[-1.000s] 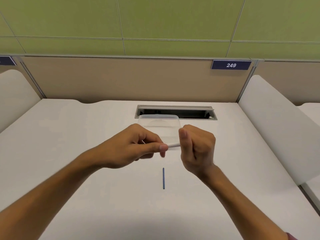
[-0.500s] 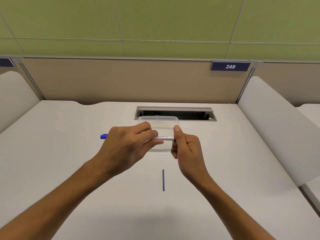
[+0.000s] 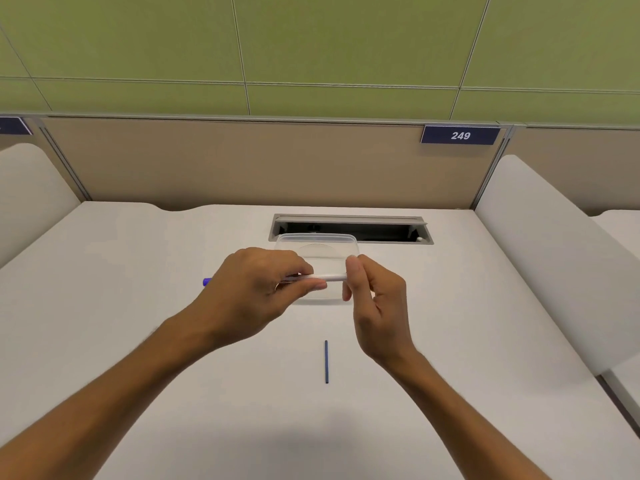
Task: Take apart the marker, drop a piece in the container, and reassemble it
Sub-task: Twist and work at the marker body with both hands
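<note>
Two hands hold a white marker over a clear plastic box

The left hand is closed around the long white marker with a blue end, and the marker lies flat, side to side, up in the air above the white tabletop. The blue tip sticks out past the left side of that hand. The right hand pinches the other end of the marker with its thumb and fingers. Just behind and under the marker sits the see-through plastic container, resting on the tabletop near a dark slot at the back. A thin dark blue stick lies alone on the tabletop, closer to the person, between the two arms and apart from both hands
</note>
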